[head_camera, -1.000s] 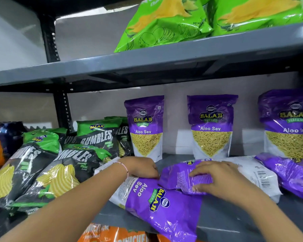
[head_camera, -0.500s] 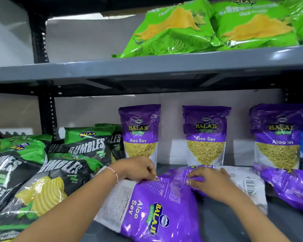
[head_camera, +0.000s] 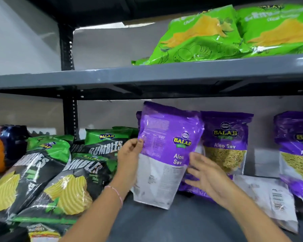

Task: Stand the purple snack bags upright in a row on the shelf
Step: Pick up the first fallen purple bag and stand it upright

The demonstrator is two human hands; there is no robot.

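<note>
A purple Aloo Sev bag is held nearly upright over the grey shelf, its base low at the front, apparently so it can be set on its gusset. Its left edge is pinched by the left hand; the right hand is spread open against its right side, seemingly steadying it. Standing Aloo Sev bags line the back wall; another purple bag lies flat behind. Rumbles chip bags lean at the left.
</note>
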